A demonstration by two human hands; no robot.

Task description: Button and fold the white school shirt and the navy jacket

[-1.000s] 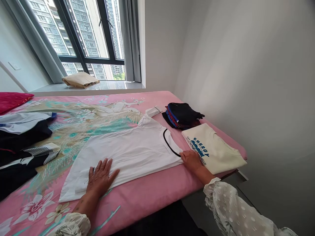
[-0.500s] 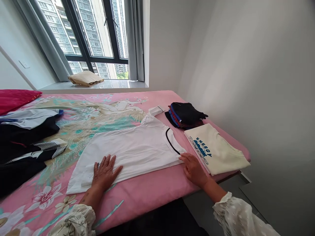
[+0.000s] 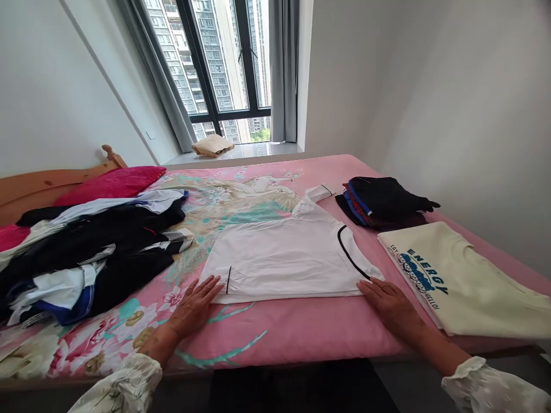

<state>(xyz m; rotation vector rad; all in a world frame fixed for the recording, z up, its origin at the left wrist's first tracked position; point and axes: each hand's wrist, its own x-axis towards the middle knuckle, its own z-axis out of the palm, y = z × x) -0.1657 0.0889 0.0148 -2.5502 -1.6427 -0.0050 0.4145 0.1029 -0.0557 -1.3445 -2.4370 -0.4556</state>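
A white T-shirt with a black neck trim (image 3: 288, 258) lies flat on the pink flowered bedspread (image 3: 293, 327), its near side folded in. My left hand (image 3: 196, 304) rests flat and open at the shirt's lower left corner, fingertips touching the hem. At the shirt's near right corner, by the collar, my right hand (image 3: 387, 304) lies flat with fingers stretched out. Neither hand holds anything.
A folded cream shirt printed ENERGY (image 3: 460, 281) lies right of my right hand. Behind it sits a stack of dark folded clothes (image 3: 383, 201). A heap of dark and white unfolded clothes (image 3: 86, 252) covers the left side. A red pillow (image 3: 112, 180) and a wooden headboard (image 3: 51, 183) are far left.
My left hand slid off the shirt's body to its lower left corner. The shirt's near edge now lies folded in. The view swung left, showing more of the clothes heap.
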